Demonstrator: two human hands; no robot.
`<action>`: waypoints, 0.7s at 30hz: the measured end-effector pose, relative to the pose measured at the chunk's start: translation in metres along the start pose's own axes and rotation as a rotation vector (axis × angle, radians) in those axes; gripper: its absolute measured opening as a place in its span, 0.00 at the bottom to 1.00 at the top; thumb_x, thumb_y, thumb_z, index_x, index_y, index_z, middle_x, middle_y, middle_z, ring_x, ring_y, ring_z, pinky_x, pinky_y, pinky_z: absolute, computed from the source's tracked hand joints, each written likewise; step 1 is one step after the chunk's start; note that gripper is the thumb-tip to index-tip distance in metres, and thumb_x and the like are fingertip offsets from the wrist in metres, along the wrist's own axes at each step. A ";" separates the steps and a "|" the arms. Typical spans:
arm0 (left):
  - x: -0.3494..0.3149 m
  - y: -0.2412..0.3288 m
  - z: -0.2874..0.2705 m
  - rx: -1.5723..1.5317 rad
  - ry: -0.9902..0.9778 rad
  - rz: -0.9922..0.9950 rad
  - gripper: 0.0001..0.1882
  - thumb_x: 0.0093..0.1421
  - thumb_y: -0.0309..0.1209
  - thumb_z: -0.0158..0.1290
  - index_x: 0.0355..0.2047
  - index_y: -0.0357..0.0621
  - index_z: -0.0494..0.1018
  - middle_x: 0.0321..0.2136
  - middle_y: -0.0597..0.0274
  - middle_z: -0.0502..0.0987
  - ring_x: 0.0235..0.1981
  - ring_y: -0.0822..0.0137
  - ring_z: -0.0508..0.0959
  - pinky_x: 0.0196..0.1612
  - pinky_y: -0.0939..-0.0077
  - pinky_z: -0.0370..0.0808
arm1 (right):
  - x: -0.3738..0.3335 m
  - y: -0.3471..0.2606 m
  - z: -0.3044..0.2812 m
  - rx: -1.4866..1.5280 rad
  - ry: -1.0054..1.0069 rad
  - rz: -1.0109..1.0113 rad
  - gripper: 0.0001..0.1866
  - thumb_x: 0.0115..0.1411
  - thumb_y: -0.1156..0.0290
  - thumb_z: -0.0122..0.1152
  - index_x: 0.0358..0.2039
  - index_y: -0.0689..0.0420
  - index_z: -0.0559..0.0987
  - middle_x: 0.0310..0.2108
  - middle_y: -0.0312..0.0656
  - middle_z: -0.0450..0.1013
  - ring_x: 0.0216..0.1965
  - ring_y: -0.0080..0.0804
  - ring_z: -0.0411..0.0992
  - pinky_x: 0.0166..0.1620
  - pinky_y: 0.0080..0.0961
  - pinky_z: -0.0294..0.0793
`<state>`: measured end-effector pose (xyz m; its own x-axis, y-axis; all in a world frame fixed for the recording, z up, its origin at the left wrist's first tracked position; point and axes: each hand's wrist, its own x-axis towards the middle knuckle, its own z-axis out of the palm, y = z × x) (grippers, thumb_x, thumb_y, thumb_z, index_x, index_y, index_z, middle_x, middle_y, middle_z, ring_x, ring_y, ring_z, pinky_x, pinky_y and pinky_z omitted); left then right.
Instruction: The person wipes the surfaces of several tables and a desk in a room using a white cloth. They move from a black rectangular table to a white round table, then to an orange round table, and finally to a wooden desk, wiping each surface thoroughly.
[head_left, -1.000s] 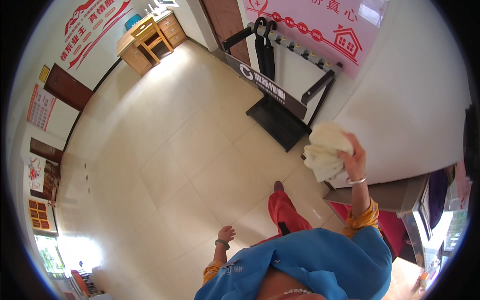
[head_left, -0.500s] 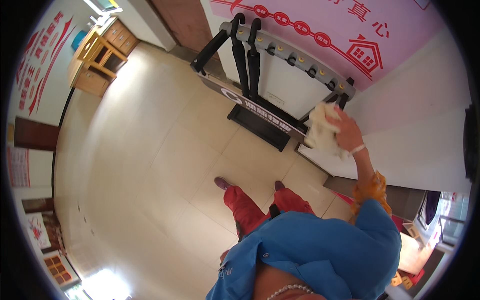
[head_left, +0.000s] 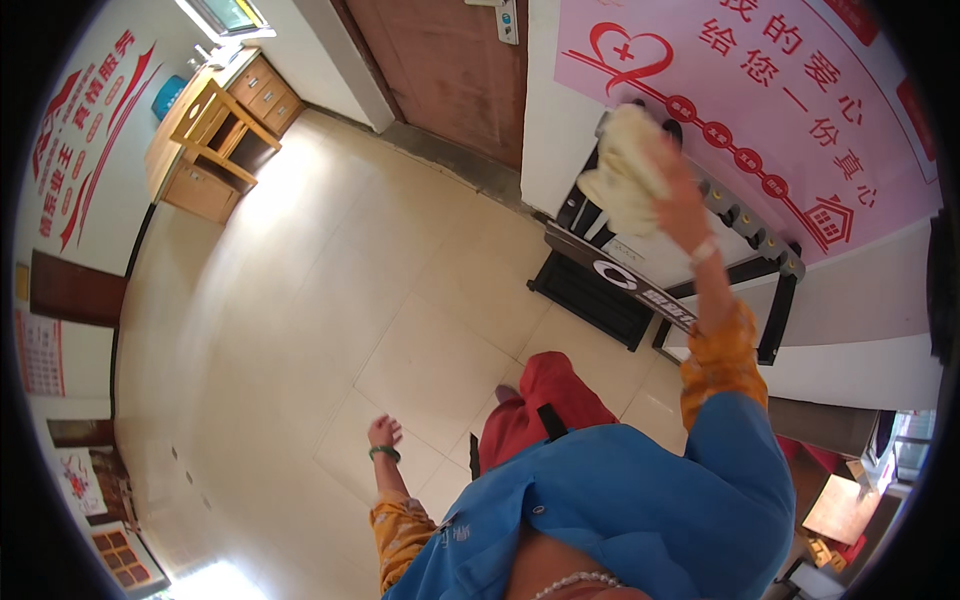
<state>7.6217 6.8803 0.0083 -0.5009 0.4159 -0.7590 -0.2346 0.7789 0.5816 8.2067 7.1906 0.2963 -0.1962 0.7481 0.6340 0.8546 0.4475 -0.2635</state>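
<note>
- The right hand (head_left: 680,195), blurred, has its fingers closed around a bunched cream cloth (head_left: 622,175) in front of the umbrella rack's (head_left: 588,302) upper left end; whether cloth and rack touch, I cannot tell.
- The left hand (head_left: 384,432) hangs well apart, over the floor (head_left: 400,265), fingers slightly bent and loosely spread.
- Broad room for moving stretches leftward, to a dark baseboard (head_left: 133,245).
- On the right, the wall and its pink poster (head_left: 690,60) stand close behind the rack.
- Pale, shiny tiles reach a brown door (head_left: 440,70) and a wooden desk (head_left: 198,192) with a chair (head_left: 215,125).
</note>
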 end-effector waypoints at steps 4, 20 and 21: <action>0.044 0.147 0.040 0.120 -0.121 0.227 0.15 0.53 0.27 0.48 0.43 0.43 0.66 0.33 0.60 0.74 0.29 0.69 0.75 0.27 0.75 0.72 | 0.017 -0.022 0.111 -0.197 -0.531 0.159 0.36 0.38 0.79 0.50 0.50 0.35 0.66 0.57 0.34 0.54 0.35 0.43 0.68 0.39 0.32 0.70; 0.158 0.206 -0.036 0.124 -0.065 -0.422 0.14 0.52 0.24 0.46 0.41 0.45 0.68 0.29 0.60 0.74 0.28 0.64 0.75 0.27 0.70 0.71 | 0.253 -0.070 0.095 0.504 -0.332 0.871 0.24 0.44 0.77 0.52 0.46 0.63 0.70 0.44 0.45 0.68 0.47 0.31 0.65 0.50 0.25 0.62; 0.164 0.219 -0.041 0.072 -0.037 -0.412 0.14 0.52 0.24 0.46 0.41 0.45 0.68 0.29 0.60 0.74 0.28 0.64 0.75 0.27 0.70 0.71 | 0.261 -0.058 0.117 0.803 -0.277 0.728 0.27 0.44 0.75 0.52 0.48 0.64 0.66 0.46 0.47 0.66 0.47 0.33 0.65 0.50 0.25 0.62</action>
<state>7.4542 7.1001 0.0236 -0.3469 0.0786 -0.9346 -0.3497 0.9138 0.2067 8.0497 7.4172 0.3925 0.0390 0.9990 -0.0204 0.2705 -0.0302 -0.9622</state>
